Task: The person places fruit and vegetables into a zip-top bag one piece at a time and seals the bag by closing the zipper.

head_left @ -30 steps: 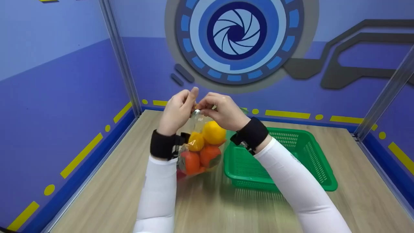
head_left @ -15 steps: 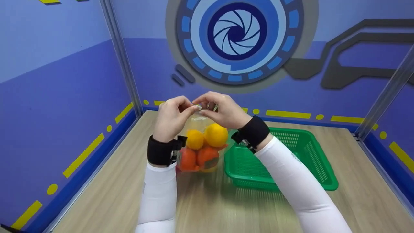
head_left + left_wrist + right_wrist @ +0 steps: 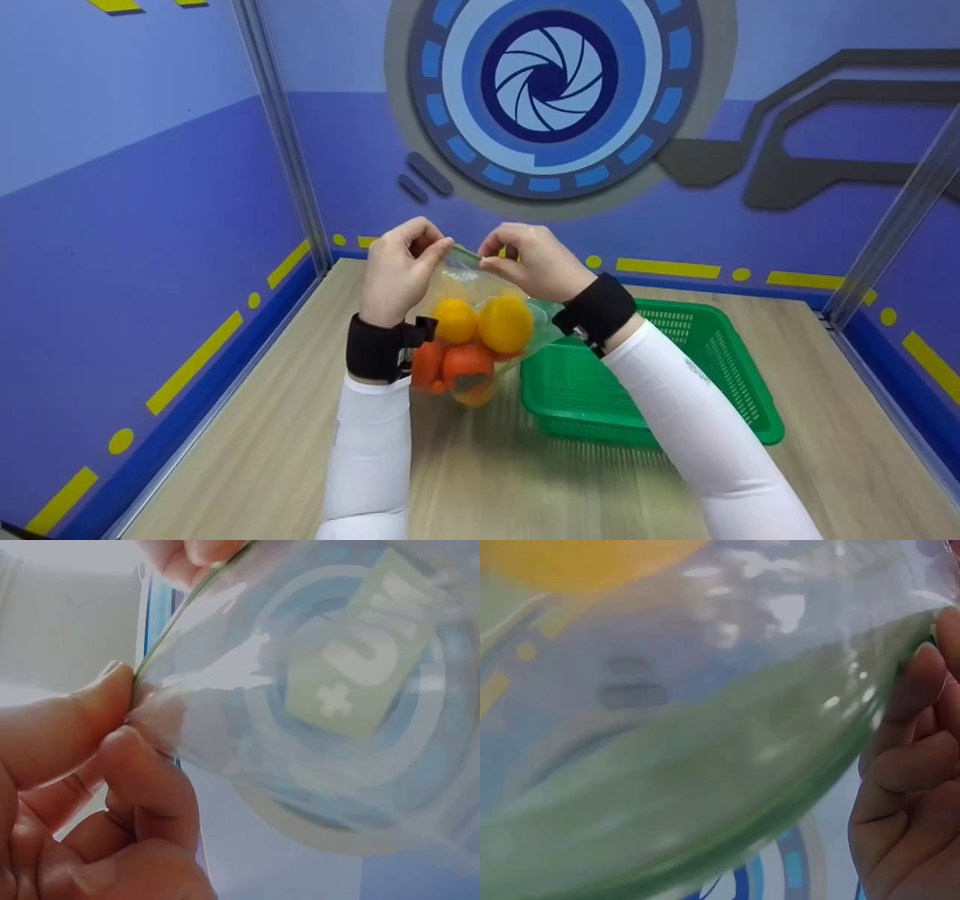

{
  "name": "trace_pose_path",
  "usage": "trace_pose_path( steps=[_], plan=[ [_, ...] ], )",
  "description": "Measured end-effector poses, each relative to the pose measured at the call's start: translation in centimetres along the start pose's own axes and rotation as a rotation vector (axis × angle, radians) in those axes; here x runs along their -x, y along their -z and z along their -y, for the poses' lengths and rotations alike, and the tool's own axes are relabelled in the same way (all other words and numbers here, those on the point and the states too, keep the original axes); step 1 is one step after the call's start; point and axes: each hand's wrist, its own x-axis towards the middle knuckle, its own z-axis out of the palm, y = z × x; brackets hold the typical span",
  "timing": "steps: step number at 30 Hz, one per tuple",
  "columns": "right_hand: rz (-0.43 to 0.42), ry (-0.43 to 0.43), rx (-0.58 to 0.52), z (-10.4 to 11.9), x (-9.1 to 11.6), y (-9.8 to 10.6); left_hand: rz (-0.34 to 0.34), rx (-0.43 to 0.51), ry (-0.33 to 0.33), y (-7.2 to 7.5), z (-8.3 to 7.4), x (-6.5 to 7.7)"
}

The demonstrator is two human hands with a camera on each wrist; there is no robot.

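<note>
My left hand [image 3: 397, 270] pinches the left end of the top edge of a clear zip bag [image 3: 460, 276] between thumb and forefinger. With its thumb and fingers, my right hand [image 3: 544, 262] pinches that edge further right, and a green zip strip [image 3: 463, 253] spans between the two. Inside the bag, two yellow-orange round fruits [image 3: 506, 324] lie above red-orange fruits [image 3: 467, 365] that look like persimmons. Close up in the left wrist view, a pale green label [image 3: 367, 649] with white letters shows on the plastic. The bag's lower left is hidden behind the left wrist strap.
A green plastic basket [image 3: 585, 427] with slotted walls stands on the wooden table [image 3: 510, 495], right of the bag and partly under the right forearm. Blue printed panels [image 3: 150, 285] and metal posts [image 3: 274, 112] enclose the left, back and right.
My hands have drawn apart, the right one shifting right, so the bag's top edge is stretched out between them. The bag has spread wider and the fruits have shifted inside it.
</note>
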Motion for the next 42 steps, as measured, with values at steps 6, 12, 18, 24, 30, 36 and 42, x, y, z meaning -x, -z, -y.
trace_pose_path(
  steps=[6,12,18,24,30,36,42],
  plan=[
    [0.017,-0.049,0.005,-1.7,1.0,0.3,-0.031,-0.007,0.003,-0.1,0.5,-0.1],
    [0.042,-0.148,0.028,-4.5,2.4,1.0,-0.064,-0.014,0.038,-0.1,1.0,-0.3],
    [0.045,-0.246,0.038,-7.8,3.8,1.4,-0.078,-0.02,0.074,-0.3,1.4,-0.4],
    [0.053,-0.337,0.02,-10.4,5.0,1.7,-0.107,-0.01,0.083,-0.4,1.6,-0.5],
    [0.014,-0.395,0.021,-12.7,5.9,1.9,-0.133,0.003,0.099,-0.6,1.6,-0.6],
    [-0.188,-0.432,0.111,-10.7,6.1,-0.2,-0.144,0.018,0.127,-1.3,1.3,-0.5],
    [-0.074,-0.415,-0.036,-3.4,7.6,-3.8,-0.165,0.008,0.127,-2.1,1.2,-0.2]
  ],
)
